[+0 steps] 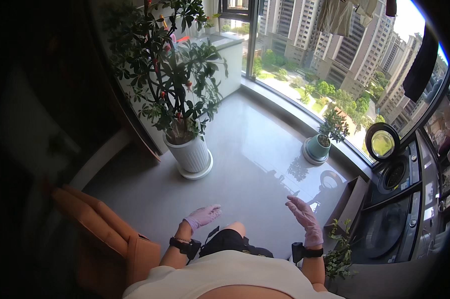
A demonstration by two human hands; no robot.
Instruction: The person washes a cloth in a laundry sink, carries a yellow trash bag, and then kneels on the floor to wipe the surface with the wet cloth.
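My left hand, in a pale pink glove, hangs over the grey floor with its fingers stretched out and nothing in them. On the other side my right hand, gloved the same way, is raised with its fingers extended; it touches nothing. Each wrist wears a black strap with a small black box. Nearest ahead of the left hand stands a tall leafy plant in a white ribbed pot on a saucer. Beyond the right hand, by the window, is a small bushy plant in a green pot.
An orange armchair stands at the left. Stacked front-loading machines line the right, the upper one's round door swung out. A leafy plant sits by my right forearm. Clothes hang before the tall window.
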